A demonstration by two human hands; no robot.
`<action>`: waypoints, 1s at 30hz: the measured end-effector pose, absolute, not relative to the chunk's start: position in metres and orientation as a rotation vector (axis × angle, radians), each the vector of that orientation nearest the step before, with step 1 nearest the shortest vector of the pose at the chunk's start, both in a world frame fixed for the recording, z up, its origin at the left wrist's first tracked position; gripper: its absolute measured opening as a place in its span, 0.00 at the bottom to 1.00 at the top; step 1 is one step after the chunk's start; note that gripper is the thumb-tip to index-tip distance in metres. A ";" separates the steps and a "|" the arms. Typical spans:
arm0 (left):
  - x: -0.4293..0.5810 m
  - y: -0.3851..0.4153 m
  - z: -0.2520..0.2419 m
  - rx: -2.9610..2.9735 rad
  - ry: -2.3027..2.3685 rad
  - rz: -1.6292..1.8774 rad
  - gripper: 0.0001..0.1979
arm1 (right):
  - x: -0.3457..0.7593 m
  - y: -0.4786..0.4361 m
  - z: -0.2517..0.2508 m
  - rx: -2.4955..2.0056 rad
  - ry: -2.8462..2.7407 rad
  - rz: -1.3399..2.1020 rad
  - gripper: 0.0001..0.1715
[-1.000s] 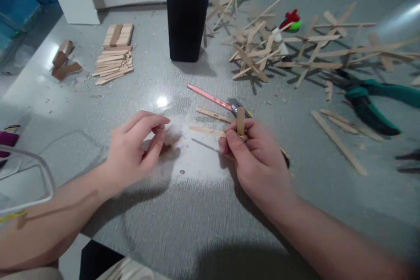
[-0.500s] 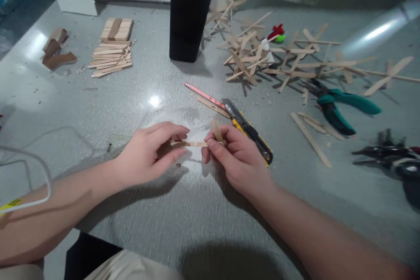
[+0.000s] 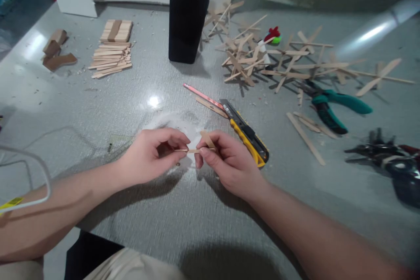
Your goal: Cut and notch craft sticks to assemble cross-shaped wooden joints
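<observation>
Both hands — left [image 3: 151, 157], right [image 3: 226, 164] — meet fingertip to fingertip, pinching a thin wooden stick [image 3: 193, 151] between them.

Two hands [image 3: 147, 159] [image 3: 229, 164], two held sticks [image 3: 192, 151] [image 3: 207, 139], one utility knife [image 3: 246, 133], one red pencil [image 3: 201, 95], one green pliers [image 3: 328, 105]

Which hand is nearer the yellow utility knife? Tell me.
Right. The right hand sits just left of the utility knife; the left hand is farther left, beyond the right hand, pinching the wooden stick both hold.

No legible text, label or number anywhere.
</observation>
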State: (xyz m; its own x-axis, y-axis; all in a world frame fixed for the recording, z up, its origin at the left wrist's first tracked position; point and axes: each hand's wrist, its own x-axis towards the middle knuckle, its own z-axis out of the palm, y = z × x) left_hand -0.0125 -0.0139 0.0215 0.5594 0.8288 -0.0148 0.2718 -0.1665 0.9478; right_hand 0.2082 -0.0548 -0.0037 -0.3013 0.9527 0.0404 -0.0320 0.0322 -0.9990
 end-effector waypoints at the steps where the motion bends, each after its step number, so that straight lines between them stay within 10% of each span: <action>1: -0.013 -0.013 0.022 1.765 0.917 0.647 0.03 | 0.208 -0.055 -0.004 -1.003 -1.452 1.397 0.05; 30: -0.009 -0.025 0.014 2.402 1.286 0.794 0.08 | 0.198 -0.070 -0.007 -1.268 -1.599 1.156 0.03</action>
